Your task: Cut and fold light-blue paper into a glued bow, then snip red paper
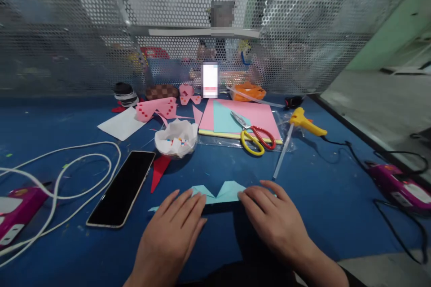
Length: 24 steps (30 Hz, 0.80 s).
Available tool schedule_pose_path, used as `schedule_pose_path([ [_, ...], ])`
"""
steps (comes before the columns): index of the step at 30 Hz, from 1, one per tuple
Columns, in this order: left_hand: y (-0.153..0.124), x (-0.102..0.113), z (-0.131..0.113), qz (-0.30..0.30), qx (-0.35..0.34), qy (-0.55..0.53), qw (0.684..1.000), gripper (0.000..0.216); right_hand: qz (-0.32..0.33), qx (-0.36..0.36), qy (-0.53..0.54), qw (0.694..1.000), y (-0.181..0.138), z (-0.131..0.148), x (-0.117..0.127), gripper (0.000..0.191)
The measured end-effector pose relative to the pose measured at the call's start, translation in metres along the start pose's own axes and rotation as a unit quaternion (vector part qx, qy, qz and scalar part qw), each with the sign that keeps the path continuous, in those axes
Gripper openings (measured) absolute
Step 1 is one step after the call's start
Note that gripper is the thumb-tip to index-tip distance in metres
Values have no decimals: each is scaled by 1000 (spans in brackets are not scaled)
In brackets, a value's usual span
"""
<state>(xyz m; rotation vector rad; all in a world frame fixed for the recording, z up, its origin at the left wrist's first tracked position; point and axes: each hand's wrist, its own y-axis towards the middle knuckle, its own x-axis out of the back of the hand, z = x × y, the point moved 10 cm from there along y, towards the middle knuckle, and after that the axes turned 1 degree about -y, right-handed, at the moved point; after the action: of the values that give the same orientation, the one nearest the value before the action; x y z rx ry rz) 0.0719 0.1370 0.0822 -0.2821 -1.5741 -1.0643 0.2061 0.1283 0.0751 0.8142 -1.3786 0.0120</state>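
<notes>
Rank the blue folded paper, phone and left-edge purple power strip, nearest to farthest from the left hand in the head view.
1. Blue folded paper: touching the left hand.
2. Phone: left of the hand.
3. Purple power strip: farther left, at picture's edge.

Head view, single: from above and behind left hand (pixel 175 226) and right hand (pixel 274 217), both close; facing forward and down; blue table (pixel 215 168) around them, perforated metal screen (pixel 175 4) farther, beyond both.

- left hand (pixel 178 228): bare, slim-fingered, nails short.
- right hand (pixel 274 217): bare, likewise slim-fingered; wrist (pixel 311 251) uncovered.
- clothing (pixel 249 274) at lower edge: black or very dark, detail indistinct.
</notes>
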Motion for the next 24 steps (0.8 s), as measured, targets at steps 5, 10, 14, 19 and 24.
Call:
schedule_pose_path([
  [5,18,17,-5,-40,1,-60,997,24,-25,-44,64,997,4,-5,20,25],
  [10,29,27,19,-12,73,-136,988,20,-70,-167,165,969,-10,-53,42,12],
  [14,28,15,40,76,159,-200,964,17,-136,-375,316,861,-45,-105,38,9],
  [19,25,-1,43,143,223,-273,925,20,-82,-411,461,783,-38,-92,8,16],
  [24,26,-16,33,195,235,-328,894,24,-56,-427,584,688,-19,-67,-16,18],
])
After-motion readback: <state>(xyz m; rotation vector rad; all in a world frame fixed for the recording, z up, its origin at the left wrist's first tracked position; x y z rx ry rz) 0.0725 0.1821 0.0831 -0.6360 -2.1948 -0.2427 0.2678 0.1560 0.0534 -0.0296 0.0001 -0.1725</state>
